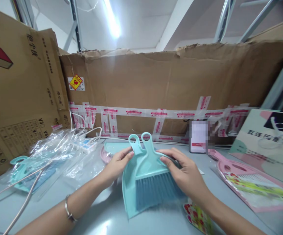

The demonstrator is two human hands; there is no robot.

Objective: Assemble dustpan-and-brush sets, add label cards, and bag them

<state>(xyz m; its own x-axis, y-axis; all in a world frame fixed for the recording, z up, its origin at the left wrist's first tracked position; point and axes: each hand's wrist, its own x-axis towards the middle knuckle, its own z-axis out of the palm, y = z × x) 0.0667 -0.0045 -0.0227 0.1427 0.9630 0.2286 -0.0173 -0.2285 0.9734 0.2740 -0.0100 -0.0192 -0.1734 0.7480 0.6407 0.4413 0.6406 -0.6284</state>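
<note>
The left hand [115, 165] pinches the edge of the teal dustpan [128, 186], and the right hand's fingers grip the brush [157, 191], both pieces held over the near-centre worktop [99, 217]. Step in hand, apparently: aligning the pair; fastening is unclear, so the next move calls for steady grips.

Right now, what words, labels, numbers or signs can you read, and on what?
"V3" and "V6": left cardboard box.
Glass symbol, no words: yellow-and-red sticker on the rear cardboard.
"互": first character on the pale board; rest uncertain.
Too small or blurred: red print on the tape, phone screen, white label under the sticker, other box print.
</note>
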